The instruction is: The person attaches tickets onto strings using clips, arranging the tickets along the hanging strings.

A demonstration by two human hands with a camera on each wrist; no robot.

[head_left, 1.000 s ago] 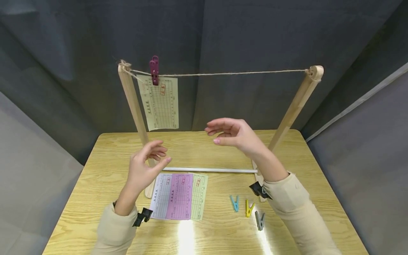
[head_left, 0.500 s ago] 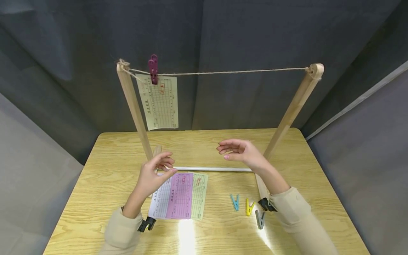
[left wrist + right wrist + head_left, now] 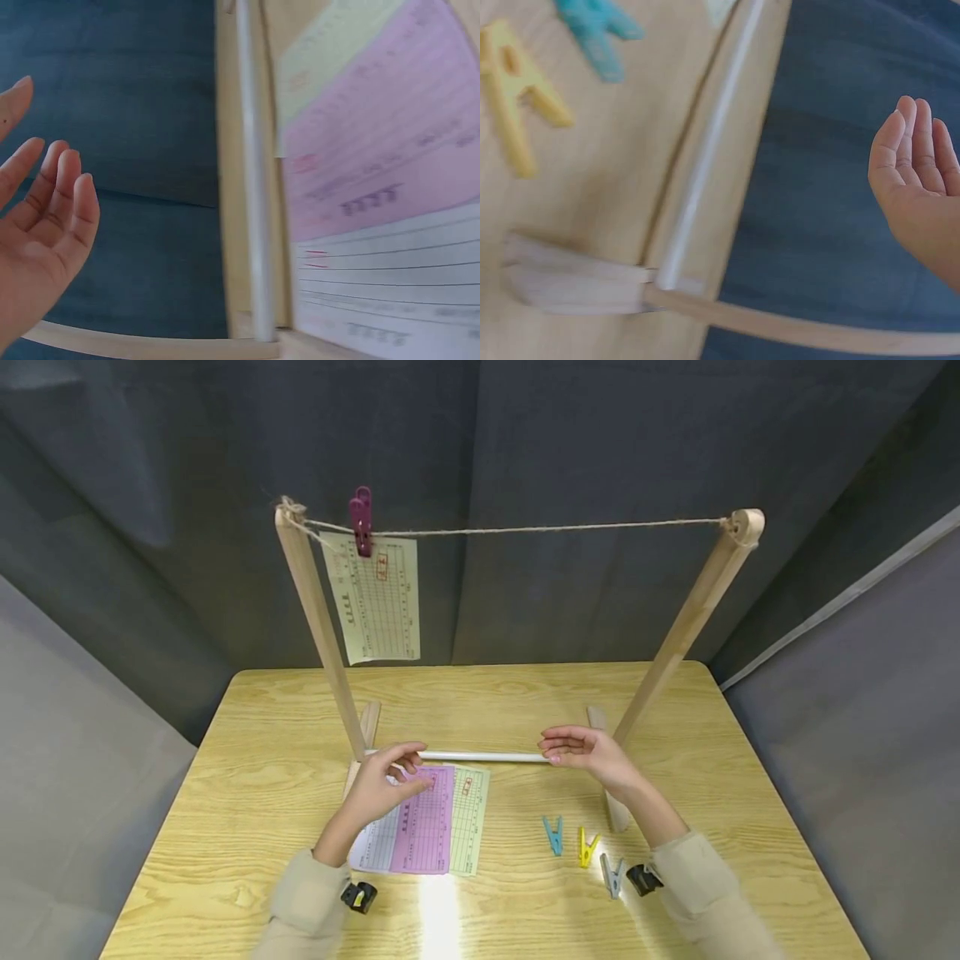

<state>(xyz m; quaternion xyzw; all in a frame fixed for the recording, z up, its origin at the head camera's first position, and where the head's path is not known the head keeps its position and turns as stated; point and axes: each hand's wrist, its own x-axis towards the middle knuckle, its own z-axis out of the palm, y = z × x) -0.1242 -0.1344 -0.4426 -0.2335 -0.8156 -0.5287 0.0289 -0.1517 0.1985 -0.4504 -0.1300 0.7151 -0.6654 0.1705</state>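
Note:
In the head view my left hand (image 3: 381, 787) hovers above the fanned paper slips, its fingers loosely bent and holding nothing. The slips lie overlapped: a white one (image 3: 372, 843), a pink one (image 3: 423, 835) and a pale green one (image 3: 470, 827). Over the right end of the white rod (image 3: 480, 757) is my right hand (image 3: 592, 757), also with nothing in its relaxed fingers. Nearest to it on the table lie a blue clothespin (image 3: 553, 837), a yellow clothespin (image 3: 587, 848) and a grey clothespin (image 3: 612, 878). A purple clothespin (image 3: 362, 522) pins another green slip (image 3: 381, 610) to the string.
A wooden frame stands on the table (image 3: 187, 852), with a left post (image 3: 318, 627) and a right post (image 3: 686, 618). The twine (image 3: 540, 530) runs between their tops. Dark curtains (image 3: 600, 443) hang behind.
Both hands have come down toward the table, the left one also shifting right over the slips and the right one moving slightly right. The slips and clothespins stay where they were.

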